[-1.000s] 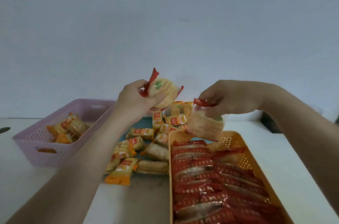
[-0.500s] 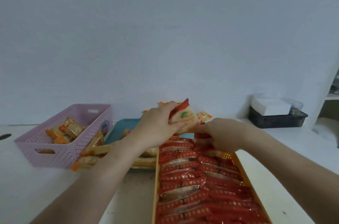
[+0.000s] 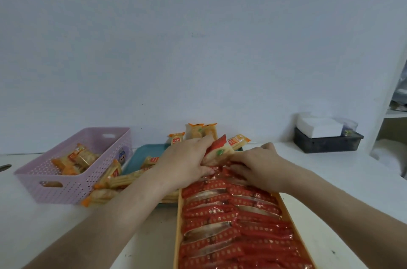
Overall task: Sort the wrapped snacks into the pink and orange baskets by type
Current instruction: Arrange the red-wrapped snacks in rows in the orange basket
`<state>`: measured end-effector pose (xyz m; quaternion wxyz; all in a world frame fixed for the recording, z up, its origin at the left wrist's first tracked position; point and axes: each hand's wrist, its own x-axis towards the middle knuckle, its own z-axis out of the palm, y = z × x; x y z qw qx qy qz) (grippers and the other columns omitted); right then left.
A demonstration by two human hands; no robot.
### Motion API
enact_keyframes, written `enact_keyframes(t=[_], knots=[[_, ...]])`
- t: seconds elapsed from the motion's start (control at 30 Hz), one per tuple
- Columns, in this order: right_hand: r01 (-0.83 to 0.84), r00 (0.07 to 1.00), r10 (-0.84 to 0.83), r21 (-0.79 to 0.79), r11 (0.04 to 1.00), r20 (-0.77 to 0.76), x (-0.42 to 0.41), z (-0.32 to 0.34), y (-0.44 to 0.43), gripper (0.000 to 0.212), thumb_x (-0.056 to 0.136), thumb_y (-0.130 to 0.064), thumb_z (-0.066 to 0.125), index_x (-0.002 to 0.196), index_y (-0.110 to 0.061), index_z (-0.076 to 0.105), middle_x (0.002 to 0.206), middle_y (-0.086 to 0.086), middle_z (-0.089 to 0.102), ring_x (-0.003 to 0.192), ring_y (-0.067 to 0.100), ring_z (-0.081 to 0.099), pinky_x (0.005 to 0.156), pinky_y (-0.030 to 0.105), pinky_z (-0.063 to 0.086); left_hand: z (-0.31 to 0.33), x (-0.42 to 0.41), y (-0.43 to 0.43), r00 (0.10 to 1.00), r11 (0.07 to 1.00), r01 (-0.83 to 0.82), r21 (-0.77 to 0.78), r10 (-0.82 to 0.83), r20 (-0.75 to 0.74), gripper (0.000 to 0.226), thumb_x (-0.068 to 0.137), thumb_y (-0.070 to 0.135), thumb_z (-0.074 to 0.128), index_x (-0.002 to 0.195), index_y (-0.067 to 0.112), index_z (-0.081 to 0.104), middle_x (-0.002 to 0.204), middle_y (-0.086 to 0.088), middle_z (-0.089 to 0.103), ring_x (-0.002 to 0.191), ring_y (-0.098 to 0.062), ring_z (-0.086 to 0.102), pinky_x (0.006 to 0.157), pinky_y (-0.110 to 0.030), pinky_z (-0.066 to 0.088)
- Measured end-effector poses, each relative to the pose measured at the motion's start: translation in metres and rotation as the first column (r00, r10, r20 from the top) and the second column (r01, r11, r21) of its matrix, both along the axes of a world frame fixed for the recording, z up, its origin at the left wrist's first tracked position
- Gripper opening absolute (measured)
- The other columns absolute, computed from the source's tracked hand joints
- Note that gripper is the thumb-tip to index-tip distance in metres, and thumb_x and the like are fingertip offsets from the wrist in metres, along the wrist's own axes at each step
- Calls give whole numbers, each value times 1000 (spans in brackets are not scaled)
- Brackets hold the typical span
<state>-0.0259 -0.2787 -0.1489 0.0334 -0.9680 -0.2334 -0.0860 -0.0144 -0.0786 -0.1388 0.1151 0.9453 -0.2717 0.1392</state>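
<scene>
Both hands have lowered to the orange basket [image 3: 177, 226]: the left hand [image 3: 187, 163] pinches a red snack [image 3: 218, 151] to file, the right hand [image 3: 262, 167] grip unreadable.

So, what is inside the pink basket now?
A few orange-wrapped snacks lie inside the pink basket. Its near wall covers the bottom, so any lower ones cannot be seen.

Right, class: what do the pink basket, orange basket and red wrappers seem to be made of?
Pink basket: probably moulded plastic, matt; perforated lattice walls, cut-out handle. Orange basket: likely plastic too; thin smooth rim. Red wrappers: glossy plastic film, crinkled, with shiny highlights and clear windows.
</scene>
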Motion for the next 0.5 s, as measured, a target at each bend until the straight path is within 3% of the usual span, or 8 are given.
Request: enact_keyframes(t=[0.07,0.17,0.27,0.33,0.4,0.5], knots=[[2,1000,-2,23,1000,24,-2,-6,1,35,101,-42,27,110,-30,58,107,-13,64,102,10,54,90,39,22,-3,-1,0,999,1000,20,24,-21,38,33,82,47,67,100,36,42,86,23,43,81,-5,46,66,-28,37],[-34,996,39,64,997,-74,-5,-5,0,42,97,-58,26,113,-38,59,108,-19,62,101,5,50,95,40,22,-2,1,0,998,998,53,34,-53,15,20,90,48,55,98,35,41,85,21,45,83,-7,52,65,-29,40],[-28,993,54,230,973,-105,-5,-9,-3,42,89,-68,33,89,-39,63,91,-19,66,88,1,54,95,40,26,3,4,-3,996,998,61,-4,-61,-71,19,94,44,50,106,31,44,90,16,52,84,-9,55,68,-31,44],[0,998,25,450,893,-51,-6,-15,-6,35,89,-60,47,78,-35,68,84,-18,69,82,-2,57,93,38,36,5,4,-10,998,996,53,-70,-55,-36,27,91,45,55,110,30,45,81,19,49,74,-4,49,61,-27,35],[-18,999,-14,656,754,44,-8,-18,-7,22,87,-44,62,71,-28,67,79,-13,66,77,1,58,81,33,45,7,4,-18,999,990,42,-137,-40,17,32,86,48,61,109,29,49,78,18,50,71,-3,46,61,-26,30],[-25,968,-163,717,697,192,-11,-20,-8,20,80,-33,68,79,-20,53,80,-8,52,74,7,50,68,28,42,7,4,-30,998,991,56,-124,-60,-30,16,84,38,66,95,37,55,77,13,58,74,-9,54,69,-28,36]])
